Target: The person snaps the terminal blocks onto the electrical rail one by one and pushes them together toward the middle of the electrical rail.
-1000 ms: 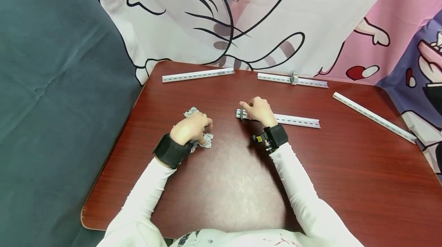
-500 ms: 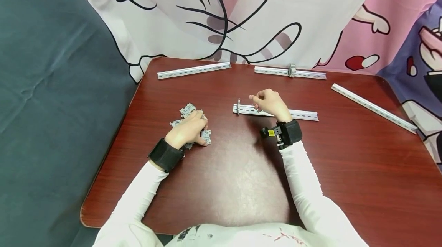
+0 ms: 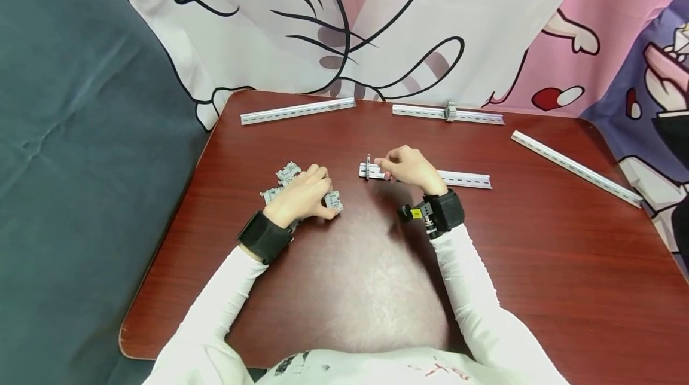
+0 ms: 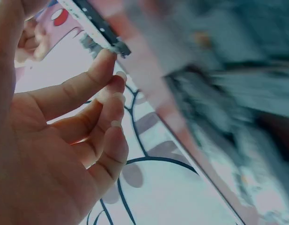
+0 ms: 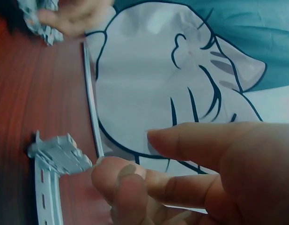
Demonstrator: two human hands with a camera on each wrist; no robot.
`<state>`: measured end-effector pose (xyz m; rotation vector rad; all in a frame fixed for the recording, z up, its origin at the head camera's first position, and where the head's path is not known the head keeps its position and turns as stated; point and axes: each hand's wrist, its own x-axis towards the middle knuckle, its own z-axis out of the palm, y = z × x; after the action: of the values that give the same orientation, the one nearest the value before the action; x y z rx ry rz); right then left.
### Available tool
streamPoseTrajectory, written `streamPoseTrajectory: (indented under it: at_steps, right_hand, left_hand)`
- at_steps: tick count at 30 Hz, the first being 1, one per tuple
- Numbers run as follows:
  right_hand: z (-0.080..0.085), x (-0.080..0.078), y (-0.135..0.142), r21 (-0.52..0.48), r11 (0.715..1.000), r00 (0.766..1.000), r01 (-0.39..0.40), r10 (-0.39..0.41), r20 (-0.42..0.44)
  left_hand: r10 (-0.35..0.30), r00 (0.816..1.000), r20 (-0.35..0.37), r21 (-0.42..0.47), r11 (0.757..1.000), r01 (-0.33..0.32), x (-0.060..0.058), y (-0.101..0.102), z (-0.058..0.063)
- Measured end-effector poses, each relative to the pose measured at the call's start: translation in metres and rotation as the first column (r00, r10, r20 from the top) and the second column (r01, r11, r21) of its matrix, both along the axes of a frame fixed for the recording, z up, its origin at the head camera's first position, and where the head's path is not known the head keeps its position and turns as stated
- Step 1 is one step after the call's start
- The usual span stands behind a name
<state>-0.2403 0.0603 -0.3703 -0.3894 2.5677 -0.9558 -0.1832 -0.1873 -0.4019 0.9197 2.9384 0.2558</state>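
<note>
My left hand (image 3: 302, 195) reaches over several grey terminal blocks (image 3: 288, 173), its thumb beside one block (image 3: 334, 201) at the right of the group. In the left wrist view its fingers (image 4: 83, 93) bend loosely with nothing visible between them, and blurred blocks (image 4: 219, 103) fill the right side. My right hand (image 3: 411, 167) hovers at the near slotted metal rail (image 3: 465, 180), overlapping its middle. Its fingers are loosely bent and hold nothing in the right wrist view. A terminal block (image 5: 62, 153) stands upright on that rail's left end, a little apart from the fingertips.
Along the back of the brown table (image 3: 538, 265) lie a bare rail (image 3: 298, 111) and a rail (image 3: 417, 110) carrying a grey block (image 3: 450, 111). Another bare rail (image 3: 576, 168) lies slanted at the right. A cartoon-print curtain (image 3: 404, 26) hangs behind the table.
My right hand left the terminal block on the near rail, drew off right, then came partway back. My left hand shifted right, and the block by its thumb moved right and slightly away.
</note>
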Motion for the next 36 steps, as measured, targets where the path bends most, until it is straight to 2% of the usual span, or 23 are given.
streamPoseTrajectory:
  at_steps: [6,10,13,17,20,27,34,36]
  right_hand:
    - [-0.005,0.003,-0.005,0.018,0.998,0.999,-0.054,0.054,0.007]
    - [-0.003,0.006,-0.005,-0.062,0.997,0.998,-0.049,0.051,0.040]
    - [-0.001,0.008,-0.005,-0.129,0.991,0.997,-0.040,0.049,0.065]
    - [0.000,0.009,-0.004,-0.157,0.986,0.997,-0.060,0.068,0.045]
    - [-0.001,0.008,-0.002,-0.151,0.986,0.997,-0.068,0.072,0.019]
    - [-0.006,0.005,0.002,-0.127,0.992,1.000,-0.025,0.026,0.010]
    - [-0.005,-0.001,0.009,-0.141,0.990,0.997,0.023,-0.033,-0.067]
    - [-0.003,-0.003,0.012,-0.161,0.986,0.995,0.044,-0.058,-0.080]
  left_hand:
    - [-0.028,0.999,-0.028,0.137,0.990,0.032,-0.013,0.021,0.015]
    - [-0.049,0.997,-0.054,0.185,0.981,0.058,-0.022,0.035,0.022]
    - [-0.057,0.996,-0.068,0.227,0.971,0.071,-0.026,0.043,0.024]
    - [-0.049,0.996,-0.069,0.290,0.955,0.067,-0.030,0.049,0.021]
    - [-0.032,0.998,-0.060,0.307,0.951,0.049,-0.031,0.051,0.017]
    - [-0.011,0.999,-0.050,0.306,0.952,0.025,-0.034,0.054,0.008]
    - [-0.017,0.990,-0.141,0.312,0.948,0.061,-0.041,0.063,0.012]
    - [-0.023,0.990,-0.142,0.310,0.949,0.067,-0.044,0.065,0.015]
